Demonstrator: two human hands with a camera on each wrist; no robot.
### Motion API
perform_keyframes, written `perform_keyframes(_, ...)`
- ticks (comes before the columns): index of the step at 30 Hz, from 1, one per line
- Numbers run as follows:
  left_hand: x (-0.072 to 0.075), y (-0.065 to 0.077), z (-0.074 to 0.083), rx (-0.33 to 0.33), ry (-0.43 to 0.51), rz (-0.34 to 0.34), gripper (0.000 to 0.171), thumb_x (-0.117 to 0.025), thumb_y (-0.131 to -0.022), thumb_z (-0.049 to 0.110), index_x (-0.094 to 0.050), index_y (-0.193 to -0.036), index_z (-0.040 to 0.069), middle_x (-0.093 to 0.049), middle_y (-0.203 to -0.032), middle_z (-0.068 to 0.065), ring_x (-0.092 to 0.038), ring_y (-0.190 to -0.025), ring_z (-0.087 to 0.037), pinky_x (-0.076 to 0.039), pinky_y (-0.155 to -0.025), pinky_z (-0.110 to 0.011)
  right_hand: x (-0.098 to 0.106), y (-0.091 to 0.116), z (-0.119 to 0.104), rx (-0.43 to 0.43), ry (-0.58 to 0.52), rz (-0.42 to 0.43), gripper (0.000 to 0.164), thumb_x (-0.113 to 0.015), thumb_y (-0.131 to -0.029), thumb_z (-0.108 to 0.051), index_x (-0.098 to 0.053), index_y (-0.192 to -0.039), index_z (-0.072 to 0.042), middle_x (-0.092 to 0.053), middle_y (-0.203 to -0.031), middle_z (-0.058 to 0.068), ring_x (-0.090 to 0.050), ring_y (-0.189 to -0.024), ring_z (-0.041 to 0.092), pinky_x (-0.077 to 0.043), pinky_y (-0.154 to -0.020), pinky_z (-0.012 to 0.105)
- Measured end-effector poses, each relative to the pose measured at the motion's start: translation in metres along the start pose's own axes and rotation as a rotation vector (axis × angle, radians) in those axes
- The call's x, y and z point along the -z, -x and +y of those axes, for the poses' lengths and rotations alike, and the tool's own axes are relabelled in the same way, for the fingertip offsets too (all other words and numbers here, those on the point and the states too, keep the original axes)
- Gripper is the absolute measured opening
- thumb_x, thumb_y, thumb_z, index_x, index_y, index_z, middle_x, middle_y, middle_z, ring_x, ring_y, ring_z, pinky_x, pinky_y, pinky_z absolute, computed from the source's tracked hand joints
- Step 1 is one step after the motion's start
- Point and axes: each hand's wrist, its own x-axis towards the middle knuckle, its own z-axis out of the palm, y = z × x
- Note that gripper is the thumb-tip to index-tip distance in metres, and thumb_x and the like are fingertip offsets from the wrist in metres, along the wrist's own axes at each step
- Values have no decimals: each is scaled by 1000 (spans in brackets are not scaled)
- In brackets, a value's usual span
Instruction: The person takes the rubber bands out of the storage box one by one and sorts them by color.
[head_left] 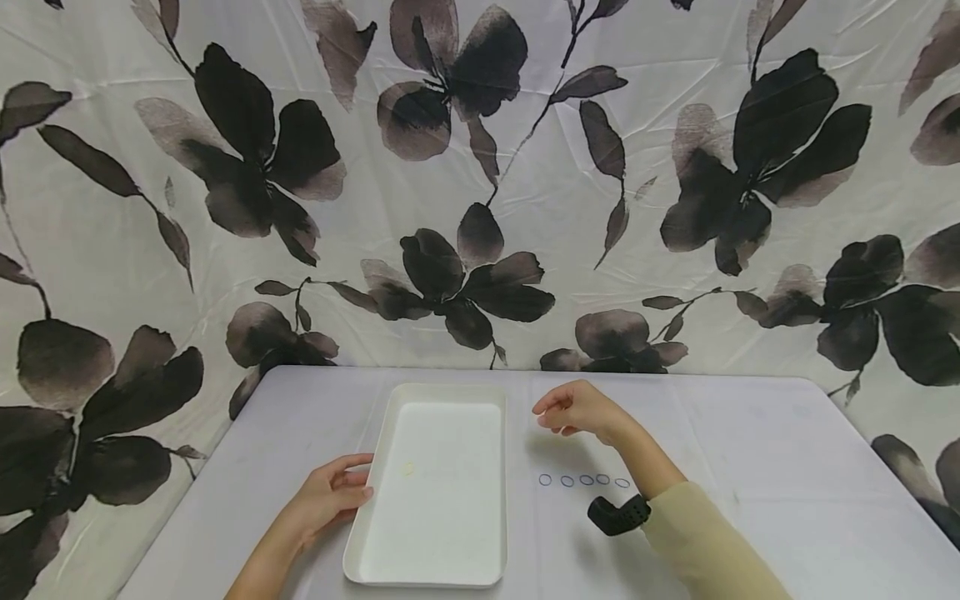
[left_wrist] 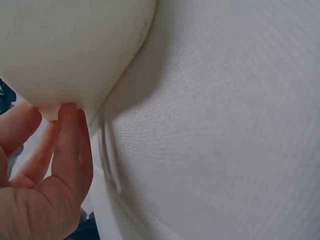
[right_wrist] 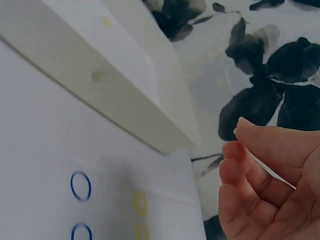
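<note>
A shallow white rectangular tray (head_left: pixel 442 575) lies on the table. My left hand (head_left: pixel 327 498) grips its left rim between thumb and fingers; the left wrist view shows the fingertips against the tray's edge (left_wrist: pixel 75 60). To the right of the tray, my right hand (head_left: pixel 581 410) hovers above the cloth with loosely curled fingers and nothing visible in it. Several small blue rings (head_left: pixel 587 480) lie in a row below that hand. Yellow rings (right_wrist: pixel 141 204) show beside the blue ones in the right wrist view. One faint yellow ring (head_left: pixel 408 469) is inside the tray.
A white cloth covers the table (head_left: pixel 750 467). Behind it hangs a white curtain with dark flowers (head_left: pixel 450 283). A black device (head_left: pixel 619 515) sits at the right wrist, by a beige sleeve (head_left: pixel 705 542).
</note>
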Motion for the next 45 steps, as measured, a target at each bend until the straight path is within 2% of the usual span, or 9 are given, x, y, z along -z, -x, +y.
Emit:
perform_keyframes(12,3,-1,-1,-15,6,-24,62,-64,-83,1,-33,-135,-11,-59,-115,-22,-63,-90,-19,-53,-73,-33,-38,-20,-10,-14,-23,-33,19,-68,-80,0,-67,-99,6,-60,-68,1,-54,-62,15,-49,-59,30)
perform_keyframes(21,4,-3,-4,-20,11,-34,63,-64,-84,0,-32,-136,-11,-58,-116,-24,-63,-92,-21,-53,-74,-34,-59,-30,-16,23,-48,-49,22,-71,-78,0,-66,-99,8,-54,-62,0,-52,-60,13,-49,-59,28)
perform_keyframes(30,5,-4,-6,-28,15,-45,63,-64,-84,1,-31,-136,-11,-58,-116,-22,-63,-92,-20,-53,-75,-34,-80,-38,-18,29,-67,-63,21,-71,-77,2,-67,-96,7,-53,-59,1,-46,-53,13,-42,-52,23)
perform_keyframes(45,5,-3,-6,-24,7,-33,62,-64,-84,2,-32,-136,-11,-59,-115,-21,-63,-91,-19,-53,-73,-33,-121,-47,-22,24,-23,-16,13,-74,-73,4,-69,-85,5,-55,-55,1,-47,-50,12,-41,-49,21)
